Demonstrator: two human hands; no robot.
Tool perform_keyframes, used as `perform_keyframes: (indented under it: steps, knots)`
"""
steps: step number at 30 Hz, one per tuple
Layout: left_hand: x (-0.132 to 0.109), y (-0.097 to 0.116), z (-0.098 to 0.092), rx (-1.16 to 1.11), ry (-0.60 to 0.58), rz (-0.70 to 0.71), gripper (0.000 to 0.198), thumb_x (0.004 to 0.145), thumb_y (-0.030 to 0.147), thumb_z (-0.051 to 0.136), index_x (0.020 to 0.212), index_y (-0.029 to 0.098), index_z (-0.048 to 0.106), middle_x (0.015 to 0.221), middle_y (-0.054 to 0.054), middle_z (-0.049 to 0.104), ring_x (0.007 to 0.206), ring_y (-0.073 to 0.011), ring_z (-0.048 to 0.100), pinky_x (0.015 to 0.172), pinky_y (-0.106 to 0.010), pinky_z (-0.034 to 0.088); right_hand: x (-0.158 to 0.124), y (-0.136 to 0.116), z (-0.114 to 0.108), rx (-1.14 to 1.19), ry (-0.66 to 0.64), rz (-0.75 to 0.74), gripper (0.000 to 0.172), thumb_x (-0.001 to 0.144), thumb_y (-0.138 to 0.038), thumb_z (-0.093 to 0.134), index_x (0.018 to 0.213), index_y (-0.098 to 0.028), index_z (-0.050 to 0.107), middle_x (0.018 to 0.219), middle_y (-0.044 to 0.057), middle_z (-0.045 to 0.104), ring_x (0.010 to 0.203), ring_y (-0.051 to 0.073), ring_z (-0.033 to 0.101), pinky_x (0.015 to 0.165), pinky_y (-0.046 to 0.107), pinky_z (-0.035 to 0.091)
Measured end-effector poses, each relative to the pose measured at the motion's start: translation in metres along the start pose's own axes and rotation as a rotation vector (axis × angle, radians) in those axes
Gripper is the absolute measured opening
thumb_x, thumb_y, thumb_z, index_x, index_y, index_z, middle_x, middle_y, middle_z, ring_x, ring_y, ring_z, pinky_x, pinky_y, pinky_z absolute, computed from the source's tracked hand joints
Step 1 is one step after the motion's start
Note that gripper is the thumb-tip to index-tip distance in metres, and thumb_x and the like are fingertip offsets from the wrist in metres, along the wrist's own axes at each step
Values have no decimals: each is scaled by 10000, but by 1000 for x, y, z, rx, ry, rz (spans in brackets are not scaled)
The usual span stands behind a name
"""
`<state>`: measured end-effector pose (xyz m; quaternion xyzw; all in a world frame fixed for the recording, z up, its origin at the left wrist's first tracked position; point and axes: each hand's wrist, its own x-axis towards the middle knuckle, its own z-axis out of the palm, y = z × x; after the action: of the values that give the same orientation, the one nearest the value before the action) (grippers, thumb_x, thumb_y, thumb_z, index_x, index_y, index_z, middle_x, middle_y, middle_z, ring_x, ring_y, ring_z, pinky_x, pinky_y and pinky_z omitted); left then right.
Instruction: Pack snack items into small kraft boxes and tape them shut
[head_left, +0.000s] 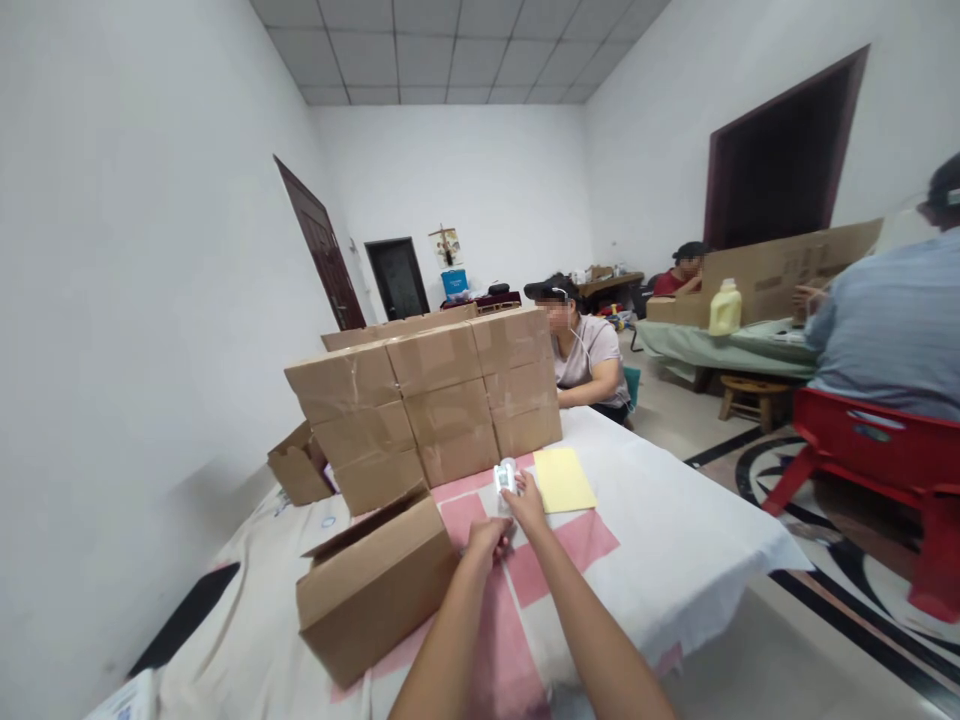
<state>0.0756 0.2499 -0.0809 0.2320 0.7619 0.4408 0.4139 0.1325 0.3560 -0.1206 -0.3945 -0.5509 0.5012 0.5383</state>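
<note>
My right hand (528, 502) has its fingers closed at the edge of a small white plastic item (504, 476) with a rounded clear end, by the foot of the stacked cartons. Its exact kind is too small to tell. My left hand (489, 538) is curled just nearer to me and a little to the left; whatever its fingers hold, if anything, is hidden. A yellow paper pad (564, 480) lies flat on the cloth to the right of my right hand. Left of my left hand sits an open cardboard box (379, 585), its flap raised.
Taped cartons (442, 400) form a wall across the table (660, 510). Another open box (298, 465) stands at the left. A person (592, 355) sits beyond the cartons. On the right are a red chair (885, 450), a second table (675, 343) and a yellow jug (724, 308).
</note>
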Motion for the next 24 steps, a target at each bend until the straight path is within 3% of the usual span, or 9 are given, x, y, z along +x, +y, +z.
perform_keyframes:
  steps: [13, 24]
  knots:
    - [-6, 9, 1, -12, -77, -46, 398, 934, 421, 630, 1241, 170, 604, 1228, -97, 642, 1041, -212, 648, 880, -428, 586, 3, 1, 1, -52, 10, -29, 459, 613, -268, 672, 1060, -206, 591, 1183, 133, 686, 1129, 306, 671, 997, 431, 533]
    - [1, 0, -1, -51, -97, -43, 354, 938, 412, 629, 1185, 159, 620, 1124, -73, 664, 924, -172, 658, 783, -360, 597, 11, 14, 3, -131, -33, 27, 579, 621, -285, 666, 1187, -183, 598, 1333, 143, 590, 1209, 282, 608, 1034, 387, 493]
